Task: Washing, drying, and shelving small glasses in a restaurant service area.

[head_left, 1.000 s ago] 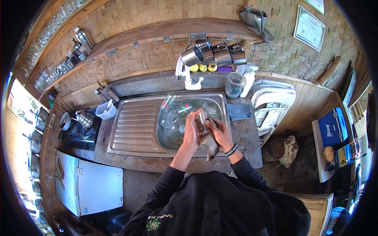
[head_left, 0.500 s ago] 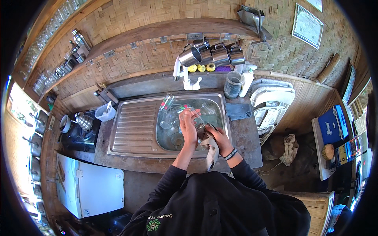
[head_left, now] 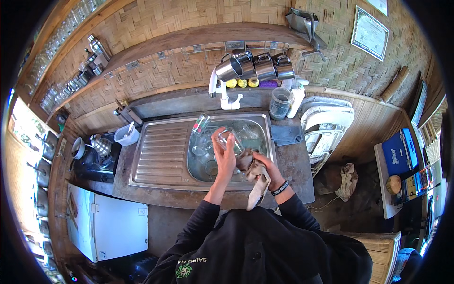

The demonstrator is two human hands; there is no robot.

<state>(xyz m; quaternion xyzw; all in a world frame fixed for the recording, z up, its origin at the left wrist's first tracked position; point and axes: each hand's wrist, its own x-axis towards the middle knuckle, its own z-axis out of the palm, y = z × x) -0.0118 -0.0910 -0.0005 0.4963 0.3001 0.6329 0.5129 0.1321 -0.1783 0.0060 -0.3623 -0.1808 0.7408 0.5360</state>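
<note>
Over the sink basin [head_left: 191, 168], my left hand [head_left: 224, 156] is closed around a clear drinking glass [head_left: 231, 140], which is tilted. My right hand [head_left: 268, 171] grips a bunched beige cloth [head_left: 257, 171] against the lower end of this glass. One end of the cloth hangs down toward my black top. Whether any cloth is inside the glass, I cannot tell. Another clear glass [head_left: 200, 123] with coloured marks leans at the basin's back left corner. Several more clear glasses lie in the basin, partly hidden by my hands.
A white tap [head_left: 230, 100] rises behind the basin, below hanging steel mugs [head_left: 229, 68]. To the left is a ribbed steel drainboard [head_left: 161, 151]. A dark grey cloth [head_left: 286, 135], a clear jar [head_left: 280, 103] and a white pump bottle [head_left: 296, 100] stand or lie at the right.
My right hand has shifted slightly right and down, with more cloth bunched at the glass. My left hand has turned a little, still around the glass.
</note>
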